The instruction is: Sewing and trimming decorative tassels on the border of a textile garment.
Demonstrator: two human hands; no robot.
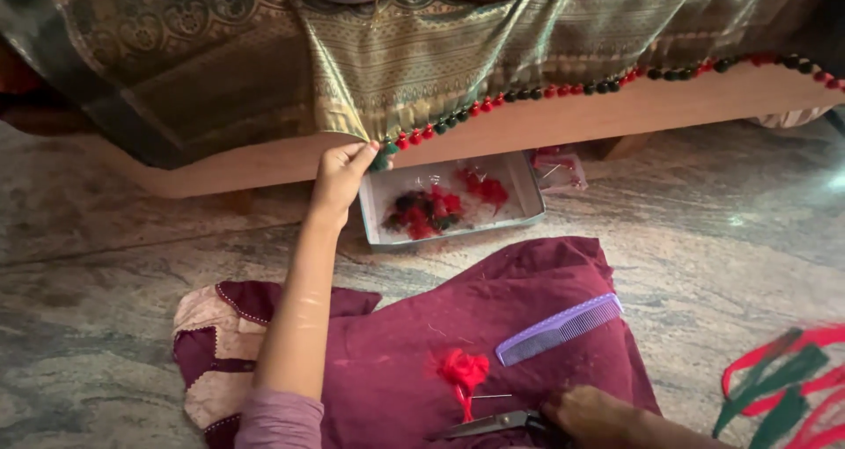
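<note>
I observed my left hand [339, 174] pinching the green-gold brocade cloth [422, 53] at its edge of red and green pompoms [493, 102], above a shallow grey tray [519, 185]. My right hand [591, 414] rested closed on black-handled scissors [493, 424] on maroon fabric [493, 299], near a lilac plastic comb [559, 328].

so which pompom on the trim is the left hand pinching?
The dark green pompom at the trim's lower-left end, under the left hand; the other pompoms run up to the right, untouched.
</note>
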